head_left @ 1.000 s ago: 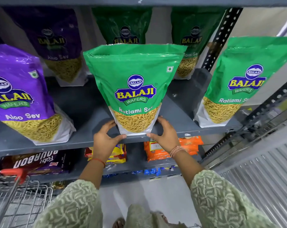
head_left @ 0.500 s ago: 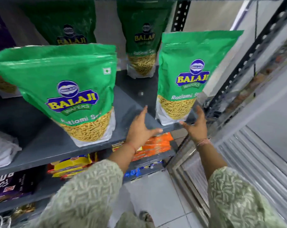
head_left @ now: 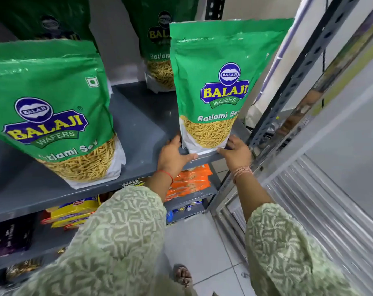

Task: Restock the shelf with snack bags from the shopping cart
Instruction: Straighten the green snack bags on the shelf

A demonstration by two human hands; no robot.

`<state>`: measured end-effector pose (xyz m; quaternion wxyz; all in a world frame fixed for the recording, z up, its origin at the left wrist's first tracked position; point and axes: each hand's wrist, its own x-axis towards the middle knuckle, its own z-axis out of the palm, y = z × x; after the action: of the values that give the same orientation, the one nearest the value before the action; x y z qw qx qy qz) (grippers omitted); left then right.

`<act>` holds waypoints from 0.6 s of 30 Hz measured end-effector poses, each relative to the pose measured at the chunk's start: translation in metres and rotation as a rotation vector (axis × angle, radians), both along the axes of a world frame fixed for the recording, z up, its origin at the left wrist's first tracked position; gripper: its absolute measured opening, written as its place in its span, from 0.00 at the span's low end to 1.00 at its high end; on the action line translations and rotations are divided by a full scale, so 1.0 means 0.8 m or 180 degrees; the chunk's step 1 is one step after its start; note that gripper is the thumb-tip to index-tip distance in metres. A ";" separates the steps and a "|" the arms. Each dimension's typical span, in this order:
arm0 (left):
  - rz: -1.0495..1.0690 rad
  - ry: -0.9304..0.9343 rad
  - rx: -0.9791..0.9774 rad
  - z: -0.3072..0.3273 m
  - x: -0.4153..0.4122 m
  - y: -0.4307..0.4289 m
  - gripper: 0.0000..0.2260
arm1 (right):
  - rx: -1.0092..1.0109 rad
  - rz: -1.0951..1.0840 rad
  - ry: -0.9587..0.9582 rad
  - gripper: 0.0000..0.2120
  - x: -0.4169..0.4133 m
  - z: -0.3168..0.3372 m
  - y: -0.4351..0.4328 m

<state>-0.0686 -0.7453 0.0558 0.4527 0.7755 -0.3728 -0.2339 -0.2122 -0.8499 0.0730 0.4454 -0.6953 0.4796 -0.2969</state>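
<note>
Squaring the upright Ratlami Sev bag on the shelf: my left hand and right hand are flanking its base, fingers relaxed, pressing both lower corners.

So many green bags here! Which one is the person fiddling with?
On the grey metal shelf, go to its right end beside the perforated upright post. The Balaji Ratlami Sev bag standing at the front edge there is it: unlike the matching bag to its left and the one behind, it has the left hand and right hand touching its bottom corners.
</note>
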 end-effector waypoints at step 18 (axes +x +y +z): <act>0.1395 -0.0138 -0.1020 -0.003 0.096 0.395 0.17 | -0.1065 0.1313 -0.0828 0.19 0.157 -0.014 0.377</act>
<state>0.0080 -0.4290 0.0532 0.6013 0.7610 -0.2379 -0.0517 -0.0864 -0.5483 0.0615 0.4333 -0.7980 0.2114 -0.3616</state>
